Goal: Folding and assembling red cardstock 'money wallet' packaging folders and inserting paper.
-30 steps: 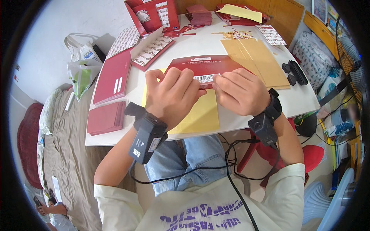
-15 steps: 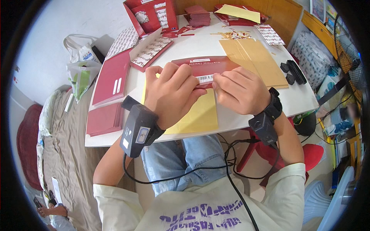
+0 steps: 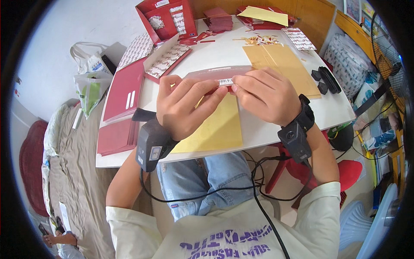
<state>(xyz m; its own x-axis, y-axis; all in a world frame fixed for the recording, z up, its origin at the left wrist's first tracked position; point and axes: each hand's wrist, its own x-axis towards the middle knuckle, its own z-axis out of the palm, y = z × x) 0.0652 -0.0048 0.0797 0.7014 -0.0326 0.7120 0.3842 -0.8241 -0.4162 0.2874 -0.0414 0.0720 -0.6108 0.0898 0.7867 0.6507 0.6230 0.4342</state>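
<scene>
Above the table I hold a flat red cardboard money wallet (image 3: 220,74) with both hands, tilted so its face is seen at a shallow angle. A white barcode label (image 3: 225,82) shows on its near edge. My left hand (image 3: 183,103) pinches that edge just left of the label, fingers stretched toward it. My right hand (image 3: 269,96) grips the edge at the label's right end with curled fingers. Beneath my hands lies a yellow sheet (image 3: 215,131), partly covered by the left hand and wrist.
Red card folders (image 3: 123,93) and a red stack (image 3: 116,137) lie at left. A red box (image 3: 187,31), red card pile (image 3: 217,20) and paper scraps (image 3: 261,40) are farther back. Tan card (image 3: 282,71) and black pieces (image 3: 330,81) sit right. Cables hang from my wrist devices.
The wallet has tipped flatter, so its face shows less. My left fingers have straightened along its near edge, and the right fingers have shifted slightly up and left.
</scene>
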